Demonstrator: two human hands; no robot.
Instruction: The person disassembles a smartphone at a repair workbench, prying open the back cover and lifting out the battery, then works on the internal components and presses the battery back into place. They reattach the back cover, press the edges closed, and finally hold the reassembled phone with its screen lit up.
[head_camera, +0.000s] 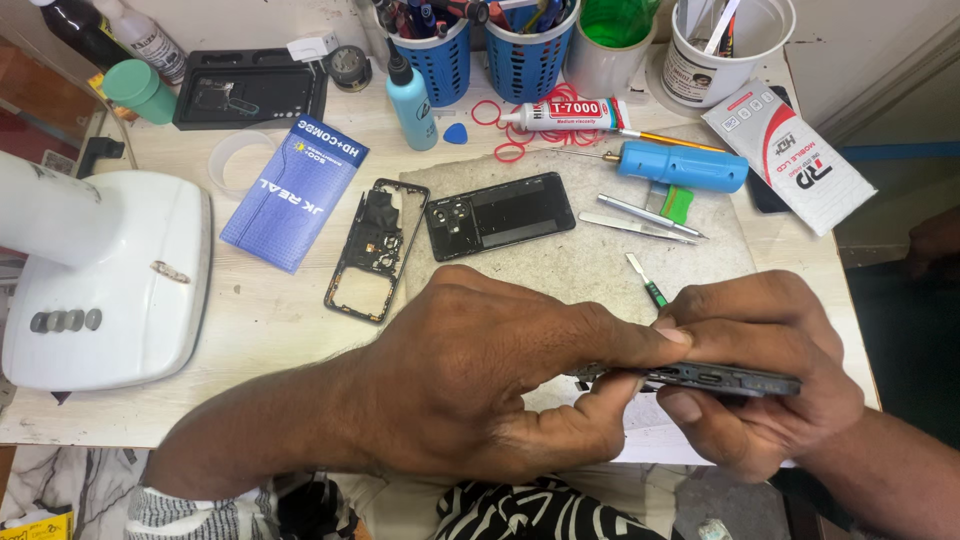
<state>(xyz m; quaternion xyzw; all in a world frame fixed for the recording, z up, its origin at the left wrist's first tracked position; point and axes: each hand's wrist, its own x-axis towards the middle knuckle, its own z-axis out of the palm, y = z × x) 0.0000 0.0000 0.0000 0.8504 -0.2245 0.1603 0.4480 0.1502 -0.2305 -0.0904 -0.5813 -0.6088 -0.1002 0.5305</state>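
Both hands hold a dark phone body (722, 379) edge-on just above the near side of a grey work mat (590, 265). My left hand (470, 385) pinches its left end between thumb and fingers. My right hand (765, 375) cradles its right end from beneath, fingers curled over the top edge. On the mat behind them lie a black phone back cover (499, 215) and, partly off the mat, a black inner frame (366, 250).
Tweezers (645, 218), a green-tipped pry tool (648, 285), a blue screwdriver (680, 165), a glue tube (563, 114), red rubber bands (510, 128) and a blue bottle (412, 100) lie about. Blue packet (295, 190), white packet (788, 152), tool cups (527, 50) behind, white lamp base (105, 285) left.
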